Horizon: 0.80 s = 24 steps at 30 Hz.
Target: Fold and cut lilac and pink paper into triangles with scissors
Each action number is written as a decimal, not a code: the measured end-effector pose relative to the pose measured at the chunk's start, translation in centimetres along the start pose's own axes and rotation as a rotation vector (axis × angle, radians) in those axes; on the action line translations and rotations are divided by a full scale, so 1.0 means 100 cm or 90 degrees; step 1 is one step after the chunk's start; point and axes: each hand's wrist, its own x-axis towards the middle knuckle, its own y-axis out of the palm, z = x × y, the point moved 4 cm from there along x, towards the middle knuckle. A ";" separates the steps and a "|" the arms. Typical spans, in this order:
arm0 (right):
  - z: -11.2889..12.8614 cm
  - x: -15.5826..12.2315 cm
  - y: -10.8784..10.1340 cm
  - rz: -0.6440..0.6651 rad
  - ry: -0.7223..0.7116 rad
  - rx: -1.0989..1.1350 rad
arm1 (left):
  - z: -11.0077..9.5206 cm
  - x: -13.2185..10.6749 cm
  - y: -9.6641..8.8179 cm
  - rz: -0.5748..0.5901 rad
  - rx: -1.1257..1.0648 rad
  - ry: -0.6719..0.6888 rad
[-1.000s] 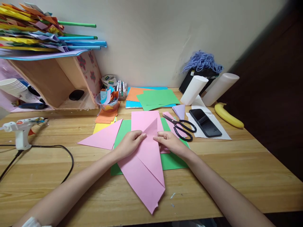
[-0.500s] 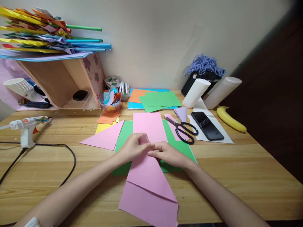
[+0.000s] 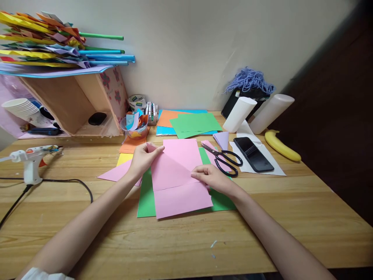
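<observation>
A folded sheet of pink paper (image 3: 175, 175) is held between my two hands, over a green sheet (image 3: 146, 198). My left hand (image 3: 144, 157) pinches its upper left corner between thumb and fingers. At the sheet's right edge, near the fold line, my right hand (image 3: 211, 177) grips it with the thumb on top. Behind it lies another pink sheet (image 3: 186, 149), partly covered. Black-handled scissors (image 3: 223, 157) rest just beyond my right hand, on a pink scrap. A pink triangle (image 3: 116, 172) sticks out from behind my left wrist.
A white glue gun (image 3: 32, 165) with a black cord stands at the left. On the right lie a phone (image 3: 253, 154) and a banana (image 3: 281, 146). Green sheets (image 3: 195, 123), a tub of paper scraps (image 3: 135, 124) and white paper rolls (image 3: 240, 114) are at the back.
My hands have moved apart, the left one up and leftward. The folded pink paper has turned and moved away from the table's front edge, and its folded-over part now lies spread wider.
</observation>
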 end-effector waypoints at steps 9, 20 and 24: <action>0.005 -0.001 -0.028 -0.184 -0.064 -0.055 | -0.039 -0.013 -0.009 0.144 0.405 0.170; 0.019 -0.004 0.016 -0.166 -0.181 -0.008 | -0.043 -0.057 0.043 0.298 0.512 0.339; 0.013 -0.002 0.013 -0.167 -0.179 0.010 | -0.040 -0.054 0.040 0.325 0.494 0.290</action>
